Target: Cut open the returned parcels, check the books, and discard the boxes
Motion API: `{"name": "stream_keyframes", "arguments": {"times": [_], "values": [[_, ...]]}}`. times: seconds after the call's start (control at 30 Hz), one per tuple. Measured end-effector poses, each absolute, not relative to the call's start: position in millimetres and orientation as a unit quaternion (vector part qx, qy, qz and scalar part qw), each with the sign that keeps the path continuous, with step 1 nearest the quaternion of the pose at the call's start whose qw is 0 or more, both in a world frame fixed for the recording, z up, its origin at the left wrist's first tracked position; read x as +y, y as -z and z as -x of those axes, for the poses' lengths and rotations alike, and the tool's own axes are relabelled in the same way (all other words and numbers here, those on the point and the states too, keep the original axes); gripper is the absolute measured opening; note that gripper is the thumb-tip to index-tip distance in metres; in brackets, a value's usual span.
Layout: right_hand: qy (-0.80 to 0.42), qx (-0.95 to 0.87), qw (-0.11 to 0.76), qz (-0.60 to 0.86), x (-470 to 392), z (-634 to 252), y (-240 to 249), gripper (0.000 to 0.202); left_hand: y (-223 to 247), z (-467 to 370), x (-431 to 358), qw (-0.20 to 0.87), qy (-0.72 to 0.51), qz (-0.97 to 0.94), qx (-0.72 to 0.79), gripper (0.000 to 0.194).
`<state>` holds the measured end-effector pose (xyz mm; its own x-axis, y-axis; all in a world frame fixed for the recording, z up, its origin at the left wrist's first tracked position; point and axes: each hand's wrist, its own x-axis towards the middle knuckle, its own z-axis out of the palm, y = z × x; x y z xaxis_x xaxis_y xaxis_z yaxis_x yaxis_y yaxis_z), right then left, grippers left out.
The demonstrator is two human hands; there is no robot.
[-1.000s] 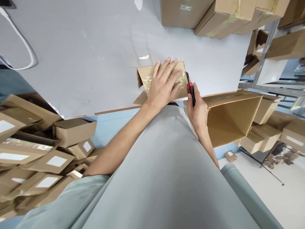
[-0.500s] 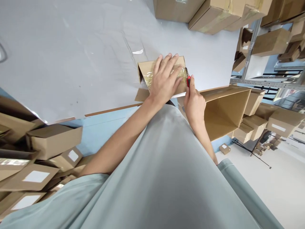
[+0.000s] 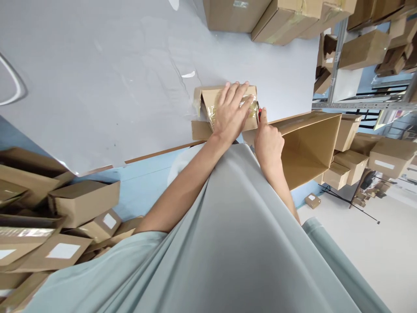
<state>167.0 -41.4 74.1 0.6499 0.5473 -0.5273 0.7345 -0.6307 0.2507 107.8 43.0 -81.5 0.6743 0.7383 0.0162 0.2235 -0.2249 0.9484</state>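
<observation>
A small cardboard box [image 3: 215,98] with clear tape on its top lies at the near edge of the grey table. My left hand [image 3: 232,114] rests flat on the taped top, fingers stretched out. At the box's left end, flaps stand out, and one cardboard flap [image 3: 201,130] juts toward the table edge. A red box cutter [image 3: 259,114] is gripped in my right hand [image 3: 269,143], index finger extended along it. Its dark blade is at the right end of the box; whether it is in the cardboard cannot be made out.
Several taped cartons [image 3: 286,21] stand at the table's far side. A large open carton [image 3: 308,150] sits below the edge at right, near my right forearm. Piled boxes [image 3: 84,202] lie at lower left. A metal shelf [image 3: 337,61] holds more boxes. A white scrap [image 3: 188,74] lies beyond the box.
The box cutter has moved a little toward me along the box's right end. A flap at the left end now shows swung outward. The whole view has shifted slightly.
</observation>
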Motion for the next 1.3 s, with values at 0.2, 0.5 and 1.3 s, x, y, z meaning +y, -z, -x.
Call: {"name": "stream_keyframes", "arguments": {"times": [0.2,0.5,1.3], "values": [[0.209,0.356,0.224,-0.883,-38.8,-161.8,-78.7,0.071,84.5,-108.2,44.1,0.567,-0.282,-0.706,0.317,0.051],[0.207,0.347,0.235,-0.884,-38.2,-160.0,-81.2,0.068,77.6,-101.8,47.1,0.581,-0.297,-0.7,0.289,0.053],[0.237,0.347,0.196,-0.886,-51.3,-165.3,-72.6,0.07,82.4,-99.7,45.4,0.505,-0.253,-0.748,0.347,0.052]]}}
